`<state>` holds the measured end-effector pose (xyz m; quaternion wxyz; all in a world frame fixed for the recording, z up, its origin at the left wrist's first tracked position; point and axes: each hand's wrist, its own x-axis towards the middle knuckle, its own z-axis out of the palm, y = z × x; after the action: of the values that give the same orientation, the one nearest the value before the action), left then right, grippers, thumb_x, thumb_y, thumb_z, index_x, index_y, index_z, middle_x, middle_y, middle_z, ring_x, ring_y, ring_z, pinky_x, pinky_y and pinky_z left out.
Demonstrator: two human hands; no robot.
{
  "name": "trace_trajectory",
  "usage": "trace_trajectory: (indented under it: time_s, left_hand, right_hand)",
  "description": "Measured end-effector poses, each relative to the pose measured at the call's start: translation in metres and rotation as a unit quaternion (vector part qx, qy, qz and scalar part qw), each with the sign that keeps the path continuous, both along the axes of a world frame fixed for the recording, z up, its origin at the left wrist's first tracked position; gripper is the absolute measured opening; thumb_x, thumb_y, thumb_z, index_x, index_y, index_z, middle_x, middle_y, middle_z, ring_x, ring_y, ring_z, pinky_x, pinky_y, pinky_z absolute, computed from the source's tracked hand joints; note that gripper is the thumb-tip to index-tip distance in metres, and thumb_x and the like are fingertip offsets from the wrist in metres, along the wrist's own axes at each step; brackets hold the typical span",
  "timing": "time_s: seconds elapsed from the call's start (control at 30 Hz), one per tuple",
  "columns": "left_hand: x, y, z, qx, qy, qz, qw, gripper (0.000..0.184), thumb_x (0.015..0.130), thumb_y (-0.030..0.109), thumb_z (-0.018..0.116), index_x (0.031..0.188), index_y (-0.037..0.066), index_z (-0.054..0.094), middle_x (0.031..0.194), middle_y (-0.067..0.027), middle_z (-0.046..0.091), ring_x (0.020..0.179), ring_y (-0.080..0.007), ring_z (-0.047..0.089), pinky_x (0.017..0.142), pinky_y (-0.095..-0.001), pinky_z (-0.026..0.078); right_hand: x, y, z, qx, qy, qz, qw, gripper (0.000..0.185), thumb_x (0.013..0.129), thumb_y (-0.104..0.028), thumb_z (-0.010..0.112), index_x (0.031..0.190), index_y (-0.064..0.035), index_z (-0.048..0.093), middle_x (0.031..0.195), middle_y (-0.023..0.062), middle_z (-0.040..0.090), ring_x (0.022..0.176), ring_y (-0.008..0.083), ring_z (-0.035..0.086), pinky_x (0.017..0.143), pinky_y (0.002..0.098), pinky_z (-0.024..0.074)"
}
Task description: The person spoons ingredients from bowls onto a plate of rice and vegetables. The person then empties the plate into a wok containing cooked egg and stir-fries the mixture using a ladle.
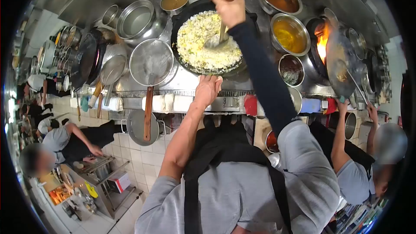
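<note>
In the wok (200,7): we see the rice-like food (195,37), pale with yellow bits, spread broadly.
Stirring tool (214,42): its metal head sits in the food; we judge stirring or breaking-up is in hand.
Right hand (230,11): fingers curled tight round the tool's wooden handle.
Left hand (209,90): fingers close together at the near rim; we cannot tell what they pinch.
Next stroke: in our judgement, it calls for a steady wok and low, sweeping pressure.
</note>
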<state>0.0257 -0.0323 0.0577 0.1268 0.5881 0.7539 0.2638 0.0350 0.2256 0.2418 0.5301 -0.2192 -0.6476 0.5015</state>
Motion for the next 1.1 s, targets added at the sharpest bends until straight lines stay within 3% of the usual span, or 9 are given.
trace_trajectory:
  time_s: [0.1, 0.27, 0.47, 0.63, 0.7, 0.8, 0.9, 1.03, 1.1]
  left_hand:
    - [-0.001, 0.007, -0.011, 0.017, 0.065, 0.001, 0.998, 0.017, 0.100, 0.026, 0.065, 0.099, 0.009, 0.069, 0.100, -0.0112, 0.069, 0.099, -0.0359, 0.060, 0.087, -0.0494, 0.048]
    - [0.006, -0.002, 0.013, -0.026, 0.092, 0.050, 0.994, 0.017, 0.099, 0.028, 0.065, 0.101, 0.012, 0.069, 0.100, -0.0098, 0.071, 0.107, -0.0327, 0.058, 0.091, -0.0580, 0.042]
    - [0.004, 0.004, 0.040, -0.159, 0.161, 0.022, 0.974, 0.026, 0.099, 0.038, 0.062, 0.108, 0.015, 0.072, 0.104, -0.0098, 0.074, 0.120, -0.0373, 0.053, 0.106, -0.0696, 0.034]
    - [-0.031, 0.007, 0.007, -0.136, 0.074, -0.044, 0.987, 0.041, 0.101, 0.048, 0.060, 0.108, 0.011, 0.074, 0.099, -0.0098, 0.074, 0.124, -0.0351, 0.056, 0.110, -0.0553, 0.036]
    - [-0.044, 0.015, 0.015, -0.129, 0.059, -0.132, 0.981, 0.044, 0.099, 0.050, 0.063, 0.097, 0.007, 0.074, 0.097, -0.0124, 0.072, 0.111, -0.0336, 0.062, 0.108, -0.0464, 0.038]
    - [-0.040, 0.007, 0.006, -0.027, 0.091, -0.132, 0.987, 0.037, 0.100, 0.042, 0.065, 0.094, 0.006, 0.073, 0.094, -0.0108, 0.071, 0.101, -0.0317, 0.063, 0.104, -0.0459, 0.037]
    - [-0.030, 0.008, 0.008, 0.002, 0.070, -0.119, 0.990, 0.033, 0.100, 0.037, 0.065, 0.097, 0.005, 0.073, 0.095, -0.0144, 0.069, 0.100, -0.0347, 0.060, 0.101, -0.0472, 0.040]
    - [-0.023, 0.012, 0.012, 0.022, 0.119, -0.039, 0.992, 0.033, 0.100, 0.036, 0.064, 0.104, 0.005, 0.073, 0.100, -0.0166, 0.069, 0.108, -0.0384, 0.058, 0.102, -0.0475, 0.041]
    - [-0.016, 0.002, 0.016, 0.042, 0.143, 0.001, 0.989, 0.034, 0.101, 0.037, 0.062, 0.108, 0.005, 0.074, 0.102, -0.0170, 0.069, 0.115, -0.0403, 0.057, 0.103, -0.0471, 0.041]
  right_hand:
    - [0.010, -0.056, -0.029, 0.085, 0.036, -0.023, 0.995, 0.021, 0.095, -0.021, 0.079, 0.086, -0.0038, 0.072, 0.068, -0.0023, 0.062, 0.059, 0.0061, 0.055, 0.053, 0.0256, 0.0420]
    - [0.031, -0.050, -0.006, -0.136, 0.069, -0.005, 0.988, 0.017, 0.099, -0.013, 0.074, 0.090, -0.0004, 0.066, 0.063, -0.0037, 0.053, 0.050, 0.0036, 0.042, 0.047, 0.0235, 0.0321]
    - [0.067, -0.048, -0.038, -0.107, 0.053, 0.040, 0.992, 0.020, 0.099, -0.017, 0.073, 0.087, -0.0011, 0.072, 0.068, -0.0023, 0.061, 0.056, 0.0062, 0.053, 0.051, 0.0250, 0.0394]
    - [0.083, -0.055, -0.040, 0.053, -0.109, 0.073, 0.990, 0.013, 0.096, -0.015, 0.074, 0.089, -0.0046, 0.074, 0.073, 0.0004, 0.066, 0.062, 0.0082, 0.058, 0.057, 0.0255, 0.0448]
    - [0.094, -0.017, -0.034, -0.099, 0.011, 0.042, 0.994, 0.013, 0.097, -0.015, 0.072, 0.088, -0.0054, 0.073, 0.070, -0.0002, 0.063, 0.059, 0.0072, 0.056, 0.055, 0.0251, 0.0439]
    - [0.131, -0.024, 0.018, -0.061, -0.050, 0.093, 0.992, 0.013, 0.098, -0.017, 0.071, 0.095, -0.0047, 0.075, 0.070, -0.0014, 0.064, 0.059, 0.0081, 0.056, 0.056, 0.0267, 0.0451]
    - [0.114, -0.013, -0.026, -0.036, -0.171, 0.110, 0.979, 0.017, 0.099, -0.020, 0.071, 0.096, -0.0044, 0.074, 0.073, -0.0015, 0.065, 0.062, 0.0081, 0.058, 0.057, 0.0256, 0.0466]
    - [0.122, 0.016, 0.018, -0.097, -0.006, 0.134, 0.986, 0.018, 0.099, -0.019, 0.073, 0.090, -0.0038, 0.071, 0.068, -0.0003, 0.060, 0.054, 0.0080, 0.052, 0.050, 0.0270, 0.0410]
    - [0.098, 0.012, -0.001, -0.014, -0.146, 0.083, 0.986, 0.022, 0.097, -0.023, 0.075, 0.088, -0.0031, 0.071, 0.065, -0.0007, 0.060, 0.052, 0.0088, 0.053, 0.049, 0.0271, 0.0405]
